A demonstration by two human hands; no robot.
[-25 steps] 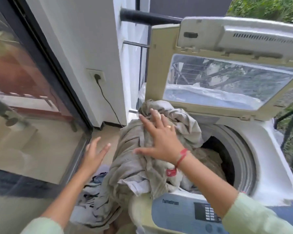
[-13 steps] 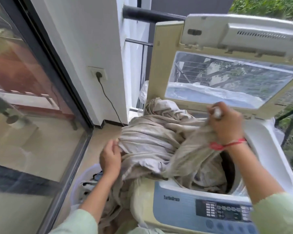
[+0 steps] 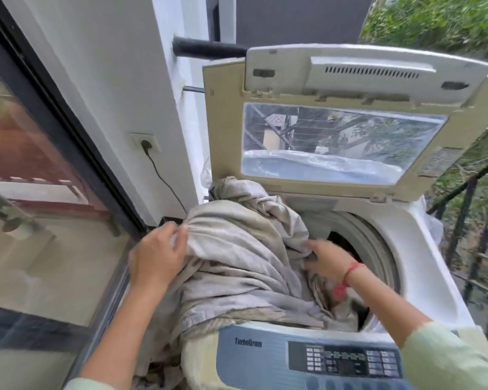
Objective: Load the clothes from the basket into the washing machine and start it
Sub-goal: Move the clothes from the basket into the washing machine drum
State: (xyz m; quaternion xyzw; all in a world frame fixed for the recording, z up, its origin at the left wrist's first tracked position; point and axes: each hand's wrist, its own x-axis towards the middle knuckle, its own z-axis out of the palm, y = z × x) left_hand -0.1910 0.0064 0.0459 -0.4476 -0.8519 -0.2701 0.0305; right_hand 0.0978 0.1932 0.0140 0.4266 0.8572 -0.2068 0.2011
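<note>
The washing machine [image 3: 423, 249] has its lid [image 3: 226, 122] raised at 12 o'clock. A beige cloth [image 3: 237, 266] heaps over the drum's 9 o'clock rim, partly inside. The left hand [image 3: 155, 254] grips its 9 o'clock fold; the right hand [image 3: 326, 257] clutches its 3 o'clock edge.

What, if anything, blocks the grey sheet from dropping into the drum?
Nothing visible. The lid stands open and the drum mouth shows dark and clear beyond the right hand. Only the grey sheet itself hangs up: its bulk lies over the tub's left rim, where the left hand grips it.
</note>
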